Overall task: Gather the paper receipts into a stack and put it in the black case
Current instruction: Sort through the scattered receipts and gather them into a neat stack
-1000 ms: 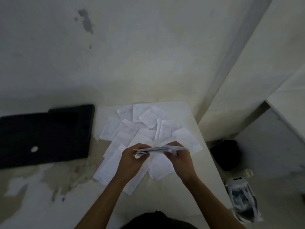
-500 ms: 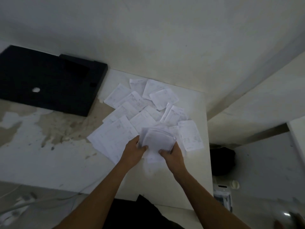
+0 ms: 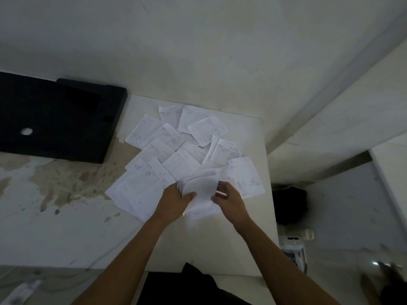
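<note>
Several white paper receipts lie fanned out and overlapping on the white table. My left hand grips the left edge of a small stack of receipts, held just above the spread ones. My right hand is at the stack's right edge, fingers curled around it. The black case lies flat at the far left of the table against the wall, a small white mark on its top, well apart from both hands.
The tabletop left of the receipts is stained and peeling. The table's right edge drops off to a floor with a black bag and a white device. A wall rises right behind the table.
The view tilted down and shifted, so the case now sits higher left. The stack, earlier held edge-on at chest height, now lies flatter and lower over the spread receipts, still between both hands.
</note>
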Tool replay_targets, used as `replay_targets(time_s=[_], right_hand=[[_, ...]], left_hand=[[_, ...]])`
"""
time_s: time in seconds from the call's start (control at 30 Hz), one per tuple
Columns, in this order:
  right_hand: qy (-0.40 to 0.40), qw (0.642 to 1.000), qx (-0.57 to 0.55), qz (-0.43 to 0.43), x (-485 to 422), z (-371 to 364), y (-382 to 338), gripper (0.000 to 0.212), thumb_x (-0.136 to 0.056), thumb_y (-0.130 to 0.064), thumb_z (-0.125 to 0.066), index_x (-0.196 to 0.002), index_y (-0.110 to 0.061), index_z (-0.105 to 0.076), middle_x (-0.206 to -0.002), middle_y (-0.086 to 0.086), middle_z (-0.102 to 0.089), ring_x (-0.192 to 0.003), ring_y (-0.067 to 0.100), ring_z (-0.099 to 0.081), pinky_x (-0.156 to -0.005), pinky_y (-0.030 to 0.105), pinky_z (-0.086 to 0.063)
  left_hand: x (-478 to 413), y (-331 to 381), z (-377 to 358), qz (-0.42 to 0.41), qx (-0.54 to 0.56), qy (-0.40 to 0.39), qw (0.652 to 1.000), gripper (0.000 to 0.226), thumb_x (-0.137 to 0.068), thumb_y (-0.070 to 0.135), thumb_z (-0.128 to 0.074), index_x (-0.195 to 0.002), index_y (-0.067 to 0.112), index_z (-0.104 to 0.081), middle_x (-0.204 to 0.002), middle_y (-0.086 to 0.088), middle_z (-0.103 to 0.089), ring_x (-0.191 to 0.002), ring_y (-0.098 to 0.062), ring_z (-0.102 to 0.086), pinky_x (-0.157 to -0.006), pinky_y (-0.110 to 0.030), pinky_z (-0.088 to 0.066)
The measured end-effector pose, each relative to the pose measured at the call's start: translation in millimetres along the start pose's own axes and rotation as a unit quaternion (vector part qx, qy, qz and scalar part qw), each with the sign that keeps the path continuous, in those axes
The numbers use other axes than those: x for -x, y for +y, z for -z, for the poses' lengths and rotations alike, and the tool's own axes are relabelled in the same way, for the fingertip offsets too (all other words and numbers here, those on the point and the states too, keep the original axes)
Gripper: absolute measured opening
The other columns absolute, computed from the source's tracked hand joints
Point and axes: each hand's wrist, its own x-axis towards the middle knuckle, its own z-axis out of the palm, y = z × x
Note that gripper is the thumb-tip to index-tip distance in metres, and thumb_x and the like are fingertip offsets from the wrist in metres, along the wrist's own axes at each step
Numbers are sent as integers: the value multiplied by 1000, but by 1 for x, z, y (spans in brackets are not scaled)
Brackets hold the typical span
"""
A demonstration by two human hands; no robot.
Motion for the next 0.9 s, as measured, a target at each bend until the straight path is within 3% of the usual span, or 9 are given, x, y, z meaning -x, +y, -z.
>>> replay_targets(time_s=[0.07, 0.13, 0.23, 0.37, 0.43, 0.57, 0.67, 0.8, 0.9], right_hand=[[-7, 1000, 28, 9, -3, 7, -9, 34, -90, -17, -67, -123, -19, -59, -114, -5, -67, -104, 13, -66, -86, 25, -55], [-27, 999, 30, 19, -3, 14, -22, 25, -92, -23, -65, -117, -22, -60, -109, -7, -68, -98, 9, -66, -86, 28, -58], [-47, 998, -2, 37, 1, 21, -43, 16, -95, -29, -62, -109, -22, -63, -106, -5, -71, -97, 13, -70, -85, 38, -61], [-108, 990, -32, 85, 17, 20, -83, 14, -98, -29, -56, -97, -23, -68, -95, -6, -74, -87, 7, -72, -69, 21, -57], [-104, 987, -84, 90, 21, 19, -103, 25, -101, -30, -50, -90, -23, -70, -90, -4, -74, -81, 10, -71, -68, 22, -54], [-30, 978, -190, 82, 13, 22, -138, 22, -99, -30, -55, -104, -10, -62, -102, 9, -68, -79, 23, -71, -65, 33, -56], [-58, 981, -147, 108, 13, 20, -163, 19, -97, -25, -59, -97, -7, -66, -86, 7, -66, -69, 21, -66, -59, 33, -53], [-31, 985, -113, 124, 17, 5, -181, 13, -95, -14, -61, -85, -6, -64, -77, 7, -65, -63, 23, -67, -53, 33, -53], [63, 979, -133, 138, 18, -17, -193, 14, -99, -14, -54, -88, -5, -56, -74, 4, -61, -59, 21, -64, -48, 32, -52]], left_hand=[[7, 0, 8, -69, -13, -23, 997, 15, -76, 40, -72, -85, 28, -68, -75, 7, -67, -67, 11, -63, -63, -13, -51], [15, 12, 22, -71, 61, -35, 995, 21, -83, 29, -72, -102, 21, -69, -94, 1, -72, -86, -4, -69, -68, -22, -57], [29, 37, 39, -47, 188, -34, 980, 23, -87, 20, -67, -110, 18, -68, -107, -3, -73, -93, -15, -71, -69, -26, -60], [48, 60, 63, -47, 266, -64, 961, 27, -89, 21, -64, -116, 18, -66, -112, -5, -73, -101, -23, -70, -88, -46, -56], [53, 69, 75, -47, 275, -98, 955, 32, -89, 20, -63, -120, 14, -64, -116, -8, -71, -106, -27, -68, -92, -50, -54], [59, 77, 98, -61, 272, -125, 952, 32, -90, 16, -60, -122, 12, -62, -117, -9, -70, -108, -27, -67, -94, -47, -53], [59, 79, 116, -67, 259, -127, 955, 29, -91, 13, -59, -120, 11, -63, -115, -11, -71, -107, -28, -67, -92, -47, -54], [54, 76, 138, -55, 276, -154, 947, 29, -92, 11, -58, -120, 7, -63, -116, -14, -70, -107, -30, -67, -91, -45, -55], [52, 74, 154, -52, 284, -170, 942, 31, -91, 12, -59, -121, 7, -63, -118, -14, -69, -109, -29, -66, -92, -43, -55]])
